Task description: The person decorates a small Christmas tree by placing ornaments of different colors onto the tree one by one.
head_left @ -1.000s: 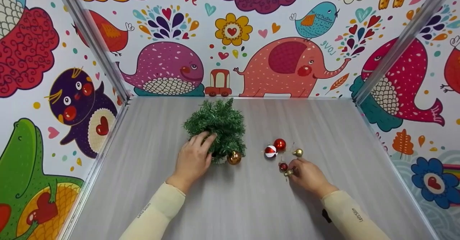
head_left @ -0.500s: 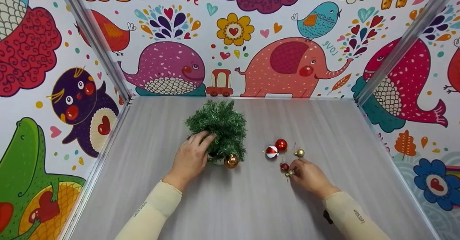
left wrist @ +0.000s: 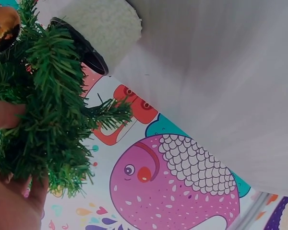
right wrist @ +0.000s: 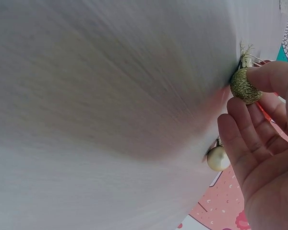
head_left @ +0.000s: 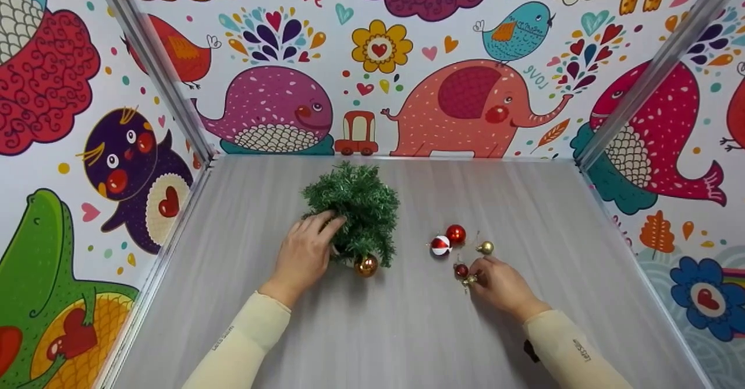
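My left hand point(head_left: 302, 252) grips a small green artificial Christmas tree point(head_left: 372, 202), thumb and fingers sunk among its branches. From its lower front hangs a shiny copper bauble point(head_left: 366, 265). The left wrist view shows the tree's whitish base point(left wrist: 105, 28) with a black rim. Over on the right, my right hand point(head_left: 503, 284) pinches a glittery gold bauble point(right wrist: 245, 87) between thumb and fingers, low at the table. A dark red bauble point(head_left: 461, 270) lies right beside those fingertips, and a smooth gold bauble point(right wrist: 218, 158) lies just past the hand.
Behind these lie a shiny red bauble point(head_left: 455, 234) and a red-and-white bauble point(head_left: 440, 246), close together. The grey table point(head_left: 384, 336) is bounded by a patterned back wall point(head_left: 372, 98) and side walls with metal corner posts point(head_left: 152, 69).
The tree has turned in my left hand, so the copper bauble has swung left and slightly down. My left hand has shifted a little left; my right hand has barely moved.
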A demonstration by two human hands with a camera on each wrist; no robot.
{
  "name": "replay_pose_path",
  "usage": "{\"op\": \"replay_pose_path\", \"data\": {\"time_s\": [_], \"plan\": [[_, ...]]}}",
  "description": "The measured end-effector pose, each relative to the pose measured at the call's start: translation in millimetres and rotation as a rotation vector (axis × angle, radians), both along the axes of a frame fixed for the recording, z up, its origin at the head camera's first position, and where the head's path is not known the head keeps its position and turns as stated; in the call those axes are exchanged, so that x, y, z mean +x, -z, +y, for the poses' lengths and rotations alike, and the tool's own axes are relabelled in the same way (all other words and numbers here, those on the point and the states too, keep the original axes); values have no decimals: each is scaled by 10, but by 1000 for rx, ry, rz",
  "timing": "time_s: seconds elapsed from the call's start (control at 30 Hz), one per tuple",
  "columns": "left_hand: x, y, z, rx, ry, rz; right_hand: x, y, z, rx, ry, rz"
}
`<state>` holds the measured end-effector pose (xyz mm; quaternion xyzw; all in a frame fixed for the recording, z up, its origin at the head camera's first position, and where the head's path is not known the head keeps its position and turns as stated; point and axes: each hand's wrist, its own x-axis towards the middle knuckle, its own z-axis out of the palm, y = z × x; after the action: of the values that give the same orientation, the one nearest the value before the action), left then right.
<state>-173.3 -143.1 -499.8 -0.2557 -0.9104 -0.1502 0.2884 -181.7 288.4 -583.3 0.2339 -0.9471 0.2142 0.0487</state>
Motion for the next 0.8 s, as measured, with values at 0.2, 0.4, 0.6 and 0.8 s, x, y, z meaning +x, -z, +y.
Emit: {"op": "replay_pose_path", "data": {"time_s": [0.2,0.4,0.6,0.8], "plan": [[-15,-2,-31,3,8,16,-5,-1,2,-5,10,-4],[-41,7,-69,1,22,22,-7,6,1,-22,16,11],[-59,22,-117,7,24,24,-9,4,-3,-15,12,-6],[-63,26,-138,17,33,36,-7,13,6,-8,5,-5]]}}
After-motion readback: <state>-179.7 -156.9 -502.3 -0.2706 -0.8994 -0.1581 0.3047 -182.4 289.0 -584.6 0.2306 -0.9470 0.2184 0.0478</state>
